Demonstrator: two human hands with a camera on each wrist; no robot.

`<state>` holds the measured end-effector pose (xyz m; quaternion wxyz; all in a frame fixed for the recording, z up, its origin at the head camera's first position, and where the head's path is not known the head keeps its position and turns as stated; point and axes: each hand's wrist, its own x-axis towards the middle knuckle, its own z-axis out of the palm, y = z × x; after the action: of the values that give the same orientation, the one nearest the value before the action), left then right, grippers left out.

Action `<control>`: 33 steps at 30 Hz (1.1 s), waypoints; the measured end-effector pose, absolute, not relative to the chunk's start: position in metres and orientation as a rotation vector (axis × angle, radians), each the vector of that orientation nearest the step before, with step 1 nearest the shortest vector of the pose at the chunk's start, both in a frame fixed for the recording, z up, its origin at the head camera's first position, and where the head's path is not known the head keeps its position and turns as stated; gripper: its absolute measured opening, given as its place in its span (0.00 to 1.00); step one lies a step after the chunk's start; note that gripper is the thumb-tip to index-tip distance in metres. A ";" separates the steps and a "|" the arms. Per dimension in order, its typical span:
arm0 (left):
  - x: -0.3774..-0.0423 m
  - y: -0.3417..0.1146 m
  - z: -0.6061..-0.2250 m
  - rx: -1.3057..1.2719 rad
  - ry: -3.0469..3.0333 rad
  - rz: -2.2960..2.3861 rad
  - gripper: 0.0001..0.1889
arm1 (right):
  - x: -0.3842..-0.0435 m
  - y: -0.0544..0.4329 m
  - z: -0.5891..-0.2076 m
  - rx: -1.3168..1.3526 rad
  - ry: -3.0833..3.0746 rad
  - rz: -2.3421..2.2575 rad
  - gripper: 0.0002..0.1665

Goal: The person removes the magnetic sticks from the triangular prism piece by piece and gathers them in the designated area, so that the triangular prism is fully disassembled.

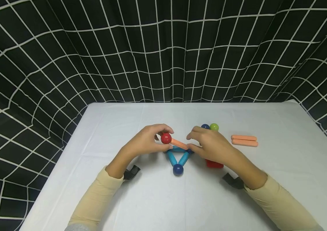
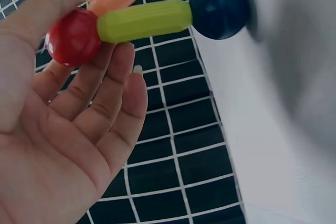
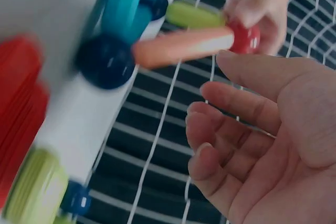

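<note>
Red ball (image 1: 166, 138) sits at eleven o'clock from the middle of the blue triangle (image 1: 172, 158), pinched in the grip of the left hand (image 1: 148, 139). From it, an orange rod (image 1: 179, 144) slants toward four o'clock onto a navy ball (image 3: 106, 61); a green rod (image 2: 145, 21) joins it to another. The right hand (image 1: 214, 145) holds its grip wide beside the orange rod, contact unclear. Two loose rods (image 1: 244, 142) lie toward three o'clock on the worktop (image 1: 166, 202).
</note>
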<state>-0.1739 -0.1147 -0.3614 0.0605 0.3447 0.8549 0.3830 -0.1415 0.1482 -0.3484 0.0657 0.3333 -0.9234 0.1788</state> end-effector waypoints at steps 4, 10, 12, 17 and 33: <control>-0.170 -0.113 -0.359 1.077 2.659 1.089 0.20 | -0.146 0.127 -0.351 1.049 -2.733 0.607 0.18; -0.168 -0.108 -0.360 1.116 2.743 1.005 0.16 | -0.151 0.113 -0.356 1.094 -2.686 0.754 0.14; -0.168 -0.107 -0.360 1.128 2.764 0.995 0.15 | -0.152 0.111 -0.358 1.097 -2.698 0.821 0.12; -0.168 -0.107 -0.360 1.120 2.778 0.995 0.15 | -0.157 0.111 -0.364 1.085 -2.761 0.967 0.08; -0.168 -0.109 -0.361 1.069 2.794 0.954 0.17 | -0.149 0.113 -0.358 1.111 -2.795 0.895 0.07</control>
<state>-0.1675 -0.1088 -0.3609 0.0008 0.3406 0.8897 0.3039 -0.1486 0.1131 -0.3584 0.0018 0.3540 -0.8907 0.2852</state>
